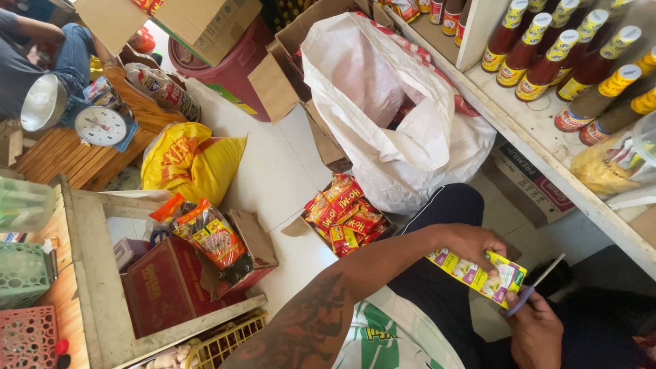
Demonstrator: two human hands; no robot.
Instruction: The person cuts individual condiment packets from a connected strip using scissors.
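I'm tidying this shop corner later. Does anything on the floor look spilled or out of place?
Yes: red and yellow snack packets spill loosely from an opened cardboard box onto the white floor. A yellow sack lies slumped nearby. The left hand holds a yellow-green packet; the right hand holds scissors against it.

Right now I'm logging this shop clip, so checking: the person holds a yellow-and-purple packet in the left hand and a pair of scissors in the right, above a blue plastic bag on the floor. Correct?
Not quite: the head view shows the plastic bag is white, not blue. The rest stands: the left hand holds the yellow-and-purple packet, and the right hand holds the scissors.
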